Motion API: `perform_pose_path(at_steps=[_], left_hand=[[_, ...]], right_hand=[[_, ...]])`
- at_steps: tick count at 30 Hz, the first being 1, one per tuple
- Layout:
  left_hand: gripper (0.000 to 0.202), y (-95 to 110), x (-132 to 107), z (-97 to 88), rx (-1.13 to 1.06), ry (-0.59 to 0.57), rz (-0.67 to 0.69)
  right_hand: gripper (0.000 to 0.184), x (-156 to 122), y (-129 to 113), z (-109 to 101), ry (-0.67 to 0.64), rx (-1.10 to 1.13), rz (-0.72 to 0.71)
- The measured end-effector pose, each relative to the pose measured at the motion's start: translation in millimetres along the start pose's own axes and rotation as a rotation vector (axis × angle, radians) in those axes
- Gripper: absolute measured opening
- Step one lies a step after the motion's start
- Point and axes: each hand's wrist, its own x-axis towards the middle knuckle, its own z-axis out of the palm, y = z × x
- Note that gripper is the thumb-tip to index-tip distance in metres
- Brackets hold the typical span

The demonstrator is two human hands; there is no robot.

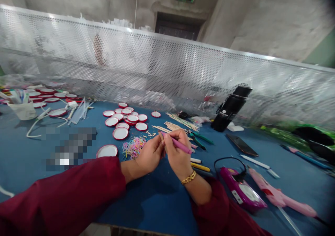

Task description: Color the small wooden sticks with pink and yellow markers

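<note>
My right hand [178, 155] is closed round a pink marker pen [180, 146], its tip end pointing left. My left hand [150, 154] meets it at the fingertips, thumb and fingers pinched. A thin light-brown stick-like piece [161, 137] shows at the pinch, mostly hidden by the fingers. Beside my left hand lies a pile of colourful rubber bands [132, 147]. Just beyond both hands are wooden sticks [171, 126] and several short cut stick pieces [149, 134]. Pliers with green handles [197, 140] rest right of the sticks.
Red-rimmed jar lids [120, 133] are spread behind my left hand. To the right lie a purple device [242, 189], a pink glue gun [282, 196] and a phone [242, 145]. A black bottle [230, 108] stands before the perforated metal screen [167, 68]. A cup of pens [23, 108] sits far left.
</note>
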Motion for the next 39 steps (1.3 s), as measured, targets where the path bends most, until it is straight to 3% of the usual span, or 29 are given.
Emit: perform_pose_path(at_steps=[39], left_hand=[[0.038, 1.5, -0.5, -0.4, 0.011, 0.002, -0.004]], right_hand=[[0.015, 0.2, -1.5, -0.9, -0.007, 0.01, -0.018]])
